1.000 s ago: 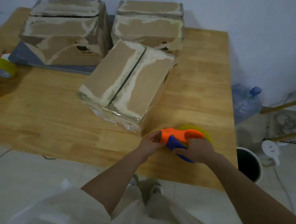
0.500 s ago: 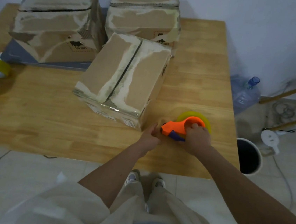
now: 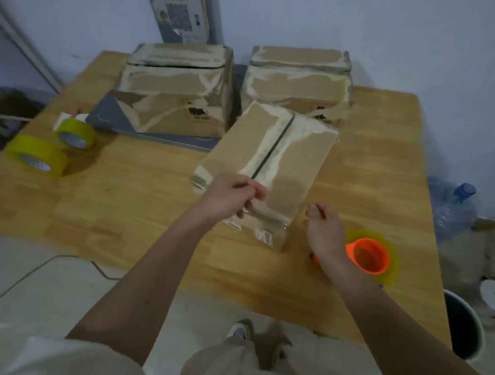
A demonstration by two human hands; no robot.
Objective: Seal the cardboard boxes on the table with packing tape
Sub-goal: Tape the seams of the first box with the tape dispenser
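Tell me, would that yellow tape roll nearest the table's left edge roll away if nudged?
Probably not while it lies as it does: the yellow tape roll rests tilted, leaning toward flat on the table. Stood on edge, its round shape would likely roll. It looks thick and fairly full, so perhaps weighty.

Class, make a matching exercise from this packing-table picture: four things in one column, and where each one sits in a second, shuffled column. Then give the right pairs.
Things:
1. tape dispenser
2. two yellow tape rolls
3. nearest box
4. water bottle

Places:
A. on the floor by the wall
B. table's left edge
C. table, beside the right hand
D. middle of the table, under the left hand

Pairs: 1-C, 2-B, 3-D, 4-A
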